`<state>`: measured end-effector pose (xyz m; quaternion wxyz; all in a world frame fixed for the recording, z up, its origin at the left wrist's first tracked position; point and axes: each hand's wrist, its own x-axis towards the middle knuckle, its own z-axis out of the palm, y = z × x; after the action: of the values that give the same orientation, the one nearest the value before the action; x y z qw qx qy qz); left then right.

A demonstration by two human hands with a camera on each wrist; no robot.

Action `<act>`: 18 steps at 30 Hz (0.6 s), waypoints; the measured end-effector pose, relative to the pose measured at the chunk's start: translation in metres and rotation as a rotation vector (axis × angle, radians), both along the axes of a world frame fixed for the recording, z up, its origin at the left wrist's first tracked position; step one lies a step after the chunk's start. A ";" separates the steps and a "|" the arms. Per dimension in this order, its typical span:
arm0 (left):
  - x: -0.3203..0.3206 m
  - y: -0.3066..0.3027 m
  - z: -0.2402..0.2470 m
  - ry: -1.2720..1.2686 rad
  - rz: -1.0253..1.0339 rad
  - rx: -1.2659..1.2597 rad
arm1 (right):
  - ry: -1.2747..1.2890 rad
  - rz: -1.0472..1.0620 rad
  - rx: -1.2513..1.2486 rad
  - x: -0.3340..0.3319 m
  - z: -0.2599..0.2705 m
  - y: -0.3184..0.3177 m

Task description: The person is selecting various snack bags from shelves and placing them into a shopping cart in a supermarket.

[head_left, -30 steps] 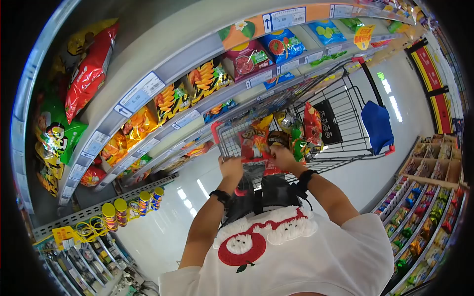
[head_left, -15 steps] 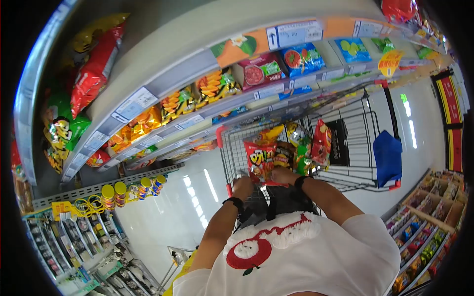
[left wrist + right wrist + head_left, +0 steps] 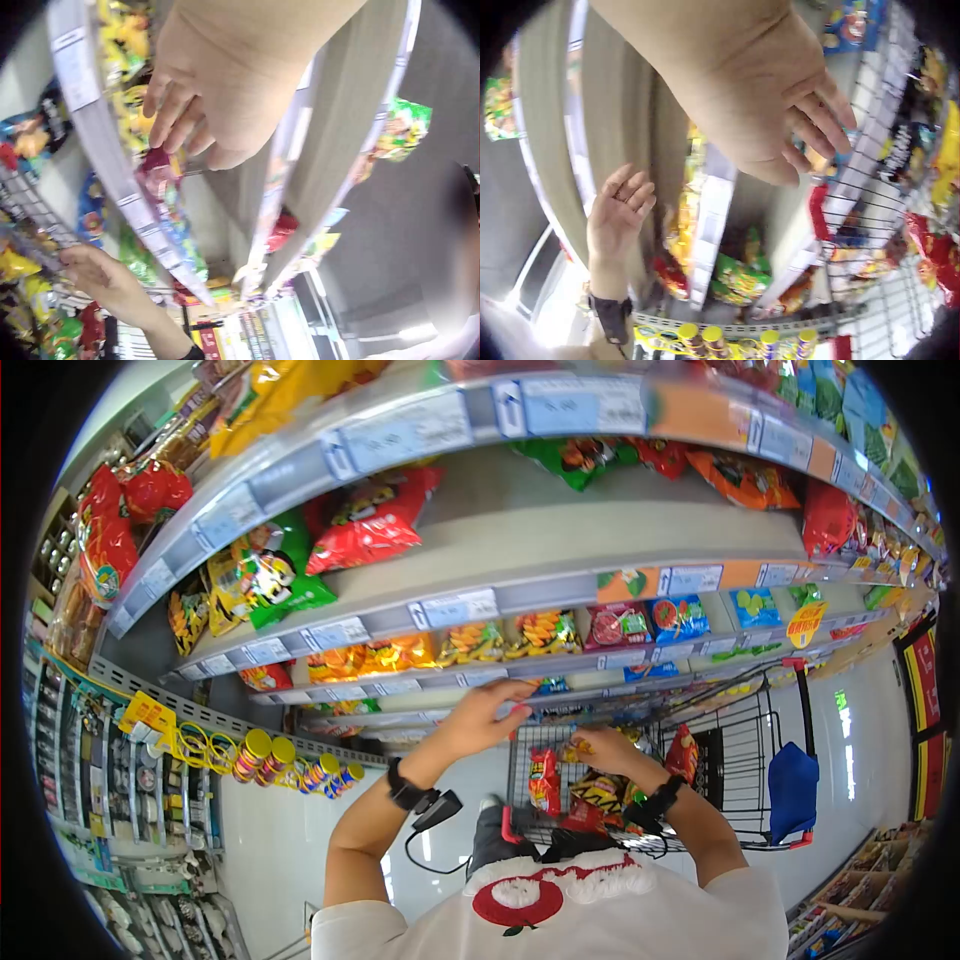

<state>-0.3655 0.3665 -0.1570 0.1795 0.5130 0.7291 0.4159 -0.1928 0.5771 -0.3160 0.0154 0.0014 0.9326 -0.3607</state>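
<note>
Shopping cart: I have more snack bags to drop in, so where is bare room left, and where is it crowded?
Free: the basket stretch between the black panel and the blue bag at the far end of the cart. Crowded: the near end, where snack bags pile up under the right hand.

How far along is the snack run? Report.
Done: several snack bags lie in the cart. In hand: the left hand reaches open toward the shelf, holding nothing; the right hand hovers over the cart. Left: probably taking a bag from that shelf.
</note>
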 end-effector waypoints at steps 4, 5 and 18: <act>-0.037 -0.048 0.117 0.721 0.226 0.263 | 0.398 -0.086 -0.004 -0.054 0.166 -0.044; -0.051 -0.059 0.132 0.861 0.344 0.279 | 0.527 -0.088 0.005 -0.069 0.195 -0.053; -0.150 -0.090 0.165 1.048 0.626 -0.196 | 0.684 -0.448 0.347 -0.234 0.301 -0.124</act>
<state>-0.5152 0.2770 0.0077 -0.2868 0.3918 0.8712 0.0725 -0.4269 0.4529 -0.0154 -0.3729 0.0864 0.9075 -0.1728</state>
